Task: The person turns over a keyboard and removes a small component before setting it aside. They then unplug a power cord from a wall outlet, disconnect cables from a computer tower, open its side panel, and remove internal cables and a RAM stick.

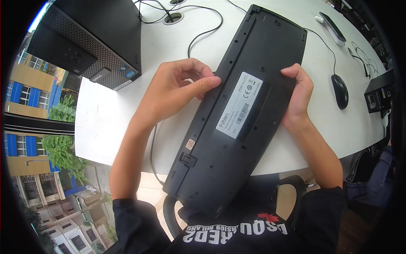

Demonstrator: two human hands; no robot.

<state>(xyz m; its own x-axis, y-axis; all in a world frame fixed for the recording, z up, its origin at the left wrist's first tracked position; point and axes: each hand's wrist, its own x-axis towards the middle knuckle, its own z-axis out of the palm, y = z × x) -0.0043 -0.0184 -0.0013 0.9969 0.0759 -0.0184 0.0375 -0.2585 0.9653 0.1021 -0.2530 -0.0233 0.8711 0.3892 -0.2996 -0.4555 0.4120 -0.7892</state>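
A black keyboard (262,97) is turned underside up and slants from the table toward my lap. Its white label (240,106) reads "fuhlen", and a small orange-and-white sticker (190,144) sits near the lower left edge. My left hand (186,82) is closed at the keyboard's left long edge, thumb on the rim and fingers curled beside it. On the opposite edge, my right hand (298,93) grips the keyboard with the thumb on the underside; its other fingers are hidden beneath. A thin cable (154,148) runs down by the keyboard's left side.
A black Dell computer tower (105,38) stands at the left on the white table (110,122). To the right are a black mouse (339,92), a phone (332,27) on a white holder, and a black box with ports (379,95). Cables cross the back near a round desk hole (173,18).
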